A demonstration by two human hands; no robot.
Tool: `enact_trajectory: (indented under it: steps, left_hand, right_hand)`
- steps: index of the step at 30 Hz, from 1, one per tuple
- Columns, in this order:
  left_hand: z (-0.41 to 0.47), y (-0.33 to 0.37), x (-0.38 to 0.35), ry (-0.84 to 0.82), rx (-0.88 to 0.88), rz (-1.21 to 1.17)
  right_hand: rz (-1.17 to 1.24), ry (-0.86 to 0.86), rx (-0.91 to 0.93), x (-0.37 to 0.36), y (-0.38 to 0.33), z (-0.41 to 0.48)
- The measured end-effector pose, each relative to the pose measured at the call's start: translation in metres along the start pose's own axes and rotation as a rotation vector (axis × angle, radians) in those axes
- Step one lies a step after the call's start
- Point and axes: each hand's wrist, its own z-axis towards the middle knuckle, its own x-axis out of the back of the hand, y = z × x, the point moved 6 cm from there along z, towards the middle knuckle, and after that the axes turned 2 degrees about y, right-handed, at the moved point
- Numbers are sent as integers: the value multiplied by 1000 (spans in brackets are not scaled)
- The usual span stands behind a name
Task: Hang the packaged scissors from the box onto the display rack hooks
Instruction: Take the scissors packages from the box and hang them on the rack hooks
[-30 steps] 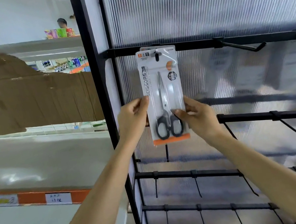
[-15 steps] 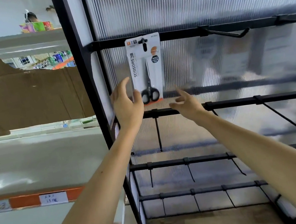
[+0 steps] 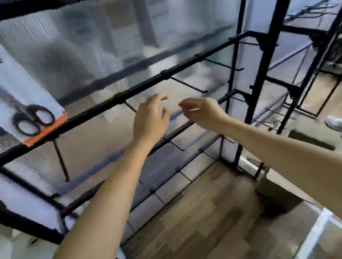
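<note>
- The packaged scissors point(image 3: 6, 83) hang at the upper left of the display rack point(image 3: 180, 64), well clear of your hands.
- Your left hand point(image 3: 150, 119) and right hand point(image 3: 204, 112) hover empty before the rack's middle, fingers loose, near each other but apart.

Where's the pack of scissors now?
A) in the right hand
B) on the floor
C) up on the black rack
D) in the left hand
C: the white card pack of black-handled scissors hangs against the black metal rack, with the left hand and right hand both well apart from it.
</note>
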Motion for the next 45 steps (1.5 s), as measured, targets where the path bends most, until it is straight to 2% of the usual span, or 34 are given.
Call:
enact_trajectory:
  steps: [6,12,20,26,34,40,45]
  left_hand:
    - [14,122,-121,-196,-123,-8]
    - [18,210,-263,-441,-75,-38]
    - [15,261,-402,-644,19,-30]
    - [24,261,-501,-776,47,-67]
    - [22,215,-673,-1045,92,-43]
    - [4,186,-788,-1167,148,-9]
    - [-28,152,-891,-1178,253,-9]
  right_hand:
    - [-72,51,-264,111,145,-33]
    - [-176,26,-438,208,293,-86]
    - [-144,-27,-615,257,420,-118]
    - [-175,-115,-708,247,505,-96]
    - [-243,-289,-829,202,656,-47]
    - [-258,-382,-859,165,767,-23]
    - [-245,-462,-829,106,876,-16]
